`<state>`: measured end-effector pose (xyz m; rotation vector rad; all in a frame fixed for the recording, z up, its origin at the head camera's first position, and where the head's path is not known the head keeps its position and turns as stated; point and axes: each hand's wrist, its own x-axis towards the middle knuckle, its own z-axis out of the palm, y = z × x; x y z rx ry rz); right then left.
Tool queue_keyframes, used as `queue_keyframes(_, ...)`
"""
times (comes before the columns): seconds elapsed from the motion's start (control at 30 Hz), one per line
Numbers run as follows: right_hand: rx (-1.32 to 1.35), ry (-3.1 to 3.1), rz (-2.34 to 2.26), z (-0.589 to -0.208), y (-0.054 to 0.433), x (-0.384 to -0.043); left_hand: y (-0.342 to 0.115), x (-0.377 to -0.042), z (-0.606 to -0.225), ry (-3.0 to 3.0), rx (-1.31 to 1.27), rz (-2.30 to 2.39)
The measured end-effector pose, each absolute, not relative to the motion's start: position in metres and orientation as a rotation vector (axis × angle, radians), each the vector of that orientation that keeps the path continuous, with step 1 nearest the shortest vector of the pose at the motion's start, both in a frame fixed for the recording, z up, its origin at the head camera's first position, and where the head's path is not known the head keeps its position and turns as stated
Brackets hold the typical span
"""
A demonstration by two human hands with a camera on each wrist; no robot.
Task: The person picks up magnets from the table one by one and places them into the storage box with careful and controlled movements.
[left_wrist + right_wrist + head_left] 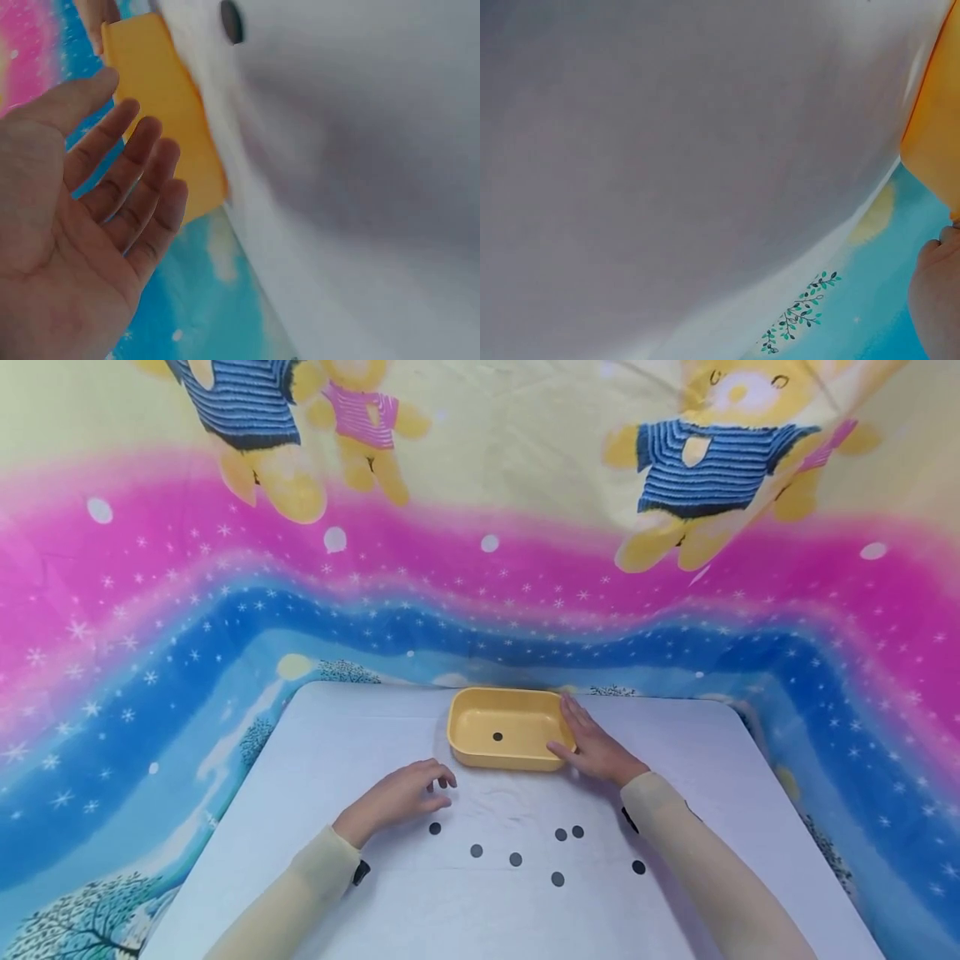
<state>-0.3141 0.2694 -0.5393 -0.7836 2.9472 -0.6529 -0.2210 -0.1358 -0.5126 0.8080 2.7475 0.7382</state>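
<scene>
A yellow rectangular box [510, 762] stands near the far edge of the white table, with one small dark disc [498, 737] inside. My right hand [596, 752] holds the box's right end, thumb over the rim and fingers along the outer side; in the right wrist view only part of this hand [939, 296] shows. My left hand [401, 795] hovers left of the box and in front of it, apart from it. Its palm and loosely bent fingers show in the left wrist view, and they hold nothing. Closest below it on the cloth lies a dark disc [435, 828].
More discs lie scattered on the white table [450, 910] nearer me, among them a grey disc [515, 859] and a black disc [638, 867] by my right forearm. A patterned cloth [480, 568] with bears and snowflakes rises behind the table and along its sides.
</scene>
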Motion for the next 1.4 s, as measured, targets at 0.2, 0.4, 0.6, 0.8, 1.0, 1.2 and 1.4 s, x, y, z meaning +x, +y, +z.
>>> queue_keyframes(0.2,-0.789,2.952,-0.653,-0.541,0.269,-0.314,-0.147,-0.212,-0.527,2.710,0.835,0.695)
queue_keyframes(0.4,-0.801,2.954,-0.648,-0.545,0.272,-0.315,-0.154,-0.205,-0.535,2.669,0.846,0.698)
queue_keyframes(0.6,-0.795,2.957,-0.645,-0.548,0.274,-0.317,-0.156,-0.201,-0.541,2.663,0.835,0.690)
queue_keyframes(0.8,-0.787,2.958,-0.645,-0.548,0.273,-0.316,-0.157,-0.199,-0.544,2.672,0.832,0.683)
queue_keyframes(1.0,-0.804,2.964,-0.654,-0.549,0.273,-0.317,-0.157,-0.198,-0.547,2.692,0.876,0.659)
queue_keyframes(1.2,-0.805,2.964,-0.661,-0.548,0.272,-0.317,-0.157,-0.198,-0.548,2.716,0.885,0.637)
queue_keyframes(1.4,-0.802,2.966,-0.663,-0.547,0.271,-0.318,-0.158,-0.197,-0.547,2.725,0.903,0.640)
